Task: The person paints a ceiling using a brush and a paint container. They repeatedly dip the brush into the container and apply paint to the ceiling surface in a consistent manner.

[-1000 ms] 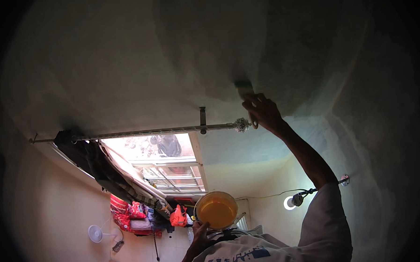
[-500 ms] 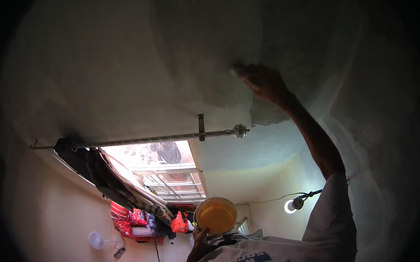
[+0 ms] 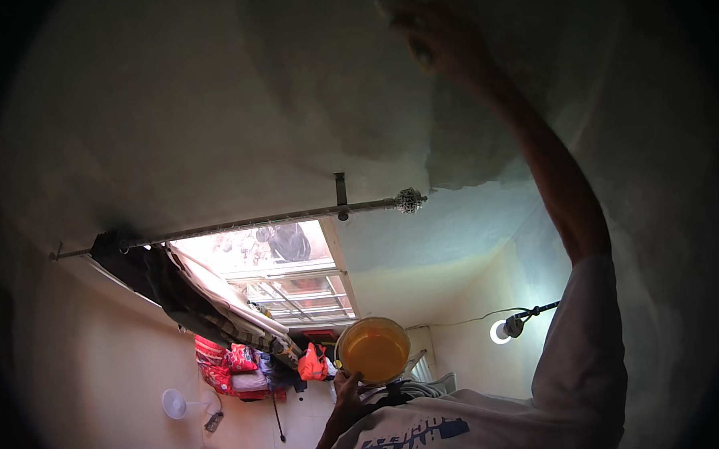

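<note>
High up on the wall point(image 3: 170, 112), in dim light, my right hand point(image 3: 448, 40) is closed round what looks like a paintbrush point(image 3: 422, 55). Its head meets or nearly meets the surface; the dark and blur hide which. Around it the wall shows a darker, damp-looking patch point(image 3: 469, 151) with an uneven lower edge. Low in front of my chest, my left hand point(image 3: 349, 389) grips the side of a round yellow-orange bucket point(image 3: 375, 352). Some liquid of a similar colour seems to lie inside it.
A curtain rod point(image 3: 279, 217) with a beaded end knob runs below the patch, carrying a bunched dark curtain point(image 3: 149, 274). Beneath it is a bright window point(image 3: 288, 248). A lit bulb point(image 3: 500, 331) hangs from a cable at right. Red bedding point(image 3: 213, 367) and a white fan-like object point(image 3: 175, 403) are lower left.
My right hand has moved upward along the wall with the paintbrush, arm stretched further. My left hand still holds the bucket, which appears slightly higher in view.
</note>
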A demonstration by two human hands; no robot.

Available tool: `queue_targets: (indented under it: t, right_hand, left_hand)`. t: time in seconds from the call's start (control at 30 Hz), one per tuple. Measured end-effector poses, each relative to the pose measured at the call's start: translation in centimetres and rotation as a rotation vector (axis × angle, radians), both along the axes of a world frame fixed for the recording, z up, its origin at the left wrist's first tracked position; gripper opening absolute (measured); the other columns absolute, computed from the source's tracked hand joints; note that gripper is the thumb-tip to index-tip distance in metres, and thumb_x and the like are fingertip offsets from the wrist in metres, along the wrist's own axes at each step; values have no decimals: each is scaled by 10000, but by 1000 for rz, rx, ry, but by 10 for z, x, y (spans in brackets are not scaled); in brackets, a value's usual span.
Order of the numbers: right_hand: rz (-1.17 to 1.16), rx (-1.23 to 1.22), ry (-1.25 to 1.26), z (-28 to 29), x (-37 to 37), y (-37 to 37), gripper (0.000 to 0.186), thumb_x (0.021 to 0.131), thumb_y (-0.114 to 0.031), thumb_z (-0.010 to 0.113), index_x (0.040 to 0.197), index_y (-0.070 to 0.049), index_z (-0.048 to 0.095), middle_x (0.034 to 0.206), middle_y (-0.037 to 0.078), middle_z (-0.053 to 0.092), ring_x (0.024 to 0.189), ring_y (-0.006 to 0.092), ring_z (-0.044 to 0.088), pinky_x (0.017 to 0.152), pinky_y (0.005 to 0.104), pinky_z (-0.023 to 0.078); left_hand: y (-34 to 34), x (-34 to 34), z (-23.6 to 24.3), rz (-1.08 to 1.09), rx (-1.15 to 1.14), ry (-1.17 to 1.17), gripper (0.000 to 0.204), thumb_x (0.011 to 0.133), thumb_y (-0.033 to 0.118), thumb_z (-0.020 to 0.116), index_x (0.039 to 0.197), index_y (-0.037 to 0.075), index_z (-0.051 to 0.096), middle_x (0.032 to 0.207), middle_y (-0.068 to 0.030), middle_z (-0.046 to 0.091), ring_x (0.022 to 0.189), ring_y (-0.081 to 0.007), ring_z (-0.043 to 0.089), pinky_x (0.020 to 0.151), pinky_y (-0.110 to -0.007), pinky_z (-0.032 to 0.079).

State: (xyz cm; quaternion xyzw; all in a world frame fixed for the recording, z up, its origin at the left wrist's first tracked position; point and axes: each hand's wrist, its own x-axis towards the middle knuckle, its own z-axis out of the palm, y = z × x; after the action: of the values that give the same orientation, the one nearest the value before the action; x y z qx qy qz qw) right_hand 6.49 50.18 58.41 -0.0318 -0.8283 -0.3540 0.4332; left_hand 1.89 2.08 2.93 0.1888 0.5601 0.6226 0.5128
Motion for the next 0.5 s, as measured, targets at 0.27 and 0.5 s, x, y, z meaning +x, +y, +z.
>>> queue_targets:
  t: [0.27,0.5]
  right_hand:
    - [-163,-276,-275,-201,25,-26,387,718,-149,781,1063,-188,610,1277,28,572,1083,258,597,675,392,584]
    - [195,-743,-58,-227,48,-61,195,861,-130,746,1050,-149,705,1089,33,688,944,201,660,734,327,579]
  left_hand:
    - [11,10,65,108,-66,-232,278,896,81,645,1082,-59,491,1043,-180,641,869,-288,726,741,-421,651]
    - [17,4,35,257,-105,-255,378,867,72,664,1190,-2,482,1123,-151,603,959,-276,689,729,-488,648]
